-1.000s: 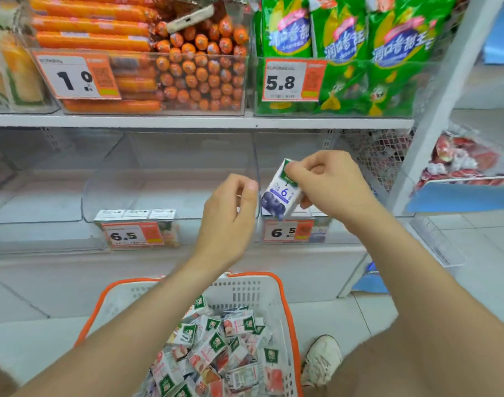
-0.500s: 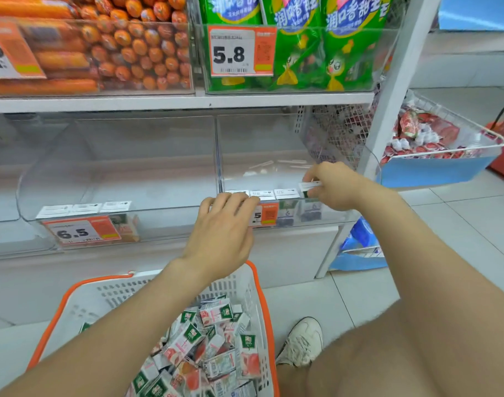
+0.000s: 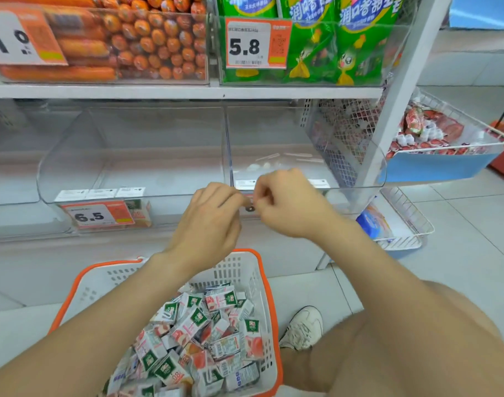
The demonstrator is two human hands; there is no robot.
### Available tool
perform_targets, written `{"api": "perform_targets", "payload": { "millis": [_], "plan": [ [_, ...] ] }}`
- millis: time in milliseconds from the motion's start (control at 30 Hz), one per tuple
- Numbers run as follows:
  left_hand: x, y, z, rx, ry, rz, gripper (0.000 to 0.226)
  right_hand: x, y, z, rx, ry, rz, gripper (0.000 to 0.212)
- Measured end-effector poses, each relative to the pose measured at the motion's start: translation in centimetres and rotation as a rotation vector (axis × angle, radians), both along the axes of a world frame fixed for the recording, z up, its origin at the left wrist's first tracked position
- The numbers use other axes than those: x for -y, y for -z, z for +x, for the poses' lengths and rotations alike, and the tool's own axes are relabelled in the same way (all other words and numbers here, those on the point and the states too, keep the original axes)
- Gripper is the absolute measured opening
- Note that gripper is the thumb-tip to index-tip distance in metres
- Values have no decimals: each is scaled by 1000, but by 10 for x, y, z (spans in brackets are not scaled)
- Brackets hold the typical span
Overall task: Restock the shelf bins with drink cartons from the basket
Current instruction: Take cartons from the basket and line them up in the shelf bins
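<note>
Drink cartons (image 3: 205, 339) lie heaped loose and at all angles in a white basket (image 3: 101, 285) with an orange rim, set on the floor in front of the shelf, between the person's forearms. The packs are white with green tops, several with pink fruit print. Above the basket, two clear bins stand side by side on the lower shelf. The left bin (image 3: 136, 144) has a short row of carton tops (image 3: 100, 193) along its front wall, just behind a price tag marked 6.5 (image 3: 97, 214). The right bin (image 3: 288, 130) shows a few more carton tops (image 3: 319, 183) at its front wall, partly hidden by the hands. Both hands are up at the front lip of the right bin, almost touching each other. Left hand (image 3: 213, 216): fingers bent toward the right hand, grip not readable, cannot tell whether it pinches anything. Right hand (image 3: 288, 204): knuckles up, fingers curled under, grip hidden, cannot tell what, if anything, is inside. The upper shelf carries orange sausages (image 3: 147, 32) and green snack packs (image 3: 345, 38) with a tag marked 5.8 (image 3: 256, 43). A white shoe (image 3: 305, 328) is on the floor just right of the basket.
</note>
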State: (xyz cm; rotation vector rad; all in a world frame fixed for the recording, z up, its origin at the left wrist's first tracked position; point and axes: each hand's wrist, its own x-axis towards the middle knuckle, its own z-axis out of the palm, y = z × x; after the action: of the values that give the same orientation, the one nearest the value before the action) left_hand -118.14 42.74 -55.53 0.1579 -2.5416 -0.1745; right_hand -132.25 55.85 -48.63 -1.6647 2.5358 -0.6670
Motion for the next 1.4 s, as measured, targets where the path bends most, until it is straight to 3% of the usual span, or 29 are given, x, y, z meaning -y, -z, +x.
{"api": "perform_targets", "payload": {
  "millis": [67, 233, 400, 600, 700, 833, 967, 1133, 1267, 1400],
  "plan": [
    [3, 16, 23, 54, -2, 112, 19, 3, 11, 33, -9, -115, 197, 20],
    [10, 78, 83, 525, -38, 350, 28, 10, 63, 82, -10, -377, 731, 29],
    [4, 144, 126, 933, -73, 416, 30, 19, 138, 100, -50, -454, 1001, 33],
    [-4, 189, 140, 1202, -67, 604, 22, 12, 209, 83, -8, -389, 1036, 20],
    [-2, 194, 143, 1272, -62, 729, 35, 2, 236, 75, 35, -370, 1068, 18],
    [-2, 198, 145, 1345, -25, 797, 41, -7, 259, 75, 57, -402, 1112, 25],
    [-3, 207, 147, 1387, -15, 774, 42, -10, 266, 79, -99, -448, 1109, 55],
    [0, 205, 150, 1414, -25, 878, 26, -14, 270, 82, -234, -518, 1037, 56],
    [4, 196, 152, 1400, -13, 879, 15, -11, 261, 83, -148, -567, 1021, 49],
    [9, 192, 158, 1288, -108, 915, 27, -2, 246, 76, 89, -489, 962, 49]
  ]
}}
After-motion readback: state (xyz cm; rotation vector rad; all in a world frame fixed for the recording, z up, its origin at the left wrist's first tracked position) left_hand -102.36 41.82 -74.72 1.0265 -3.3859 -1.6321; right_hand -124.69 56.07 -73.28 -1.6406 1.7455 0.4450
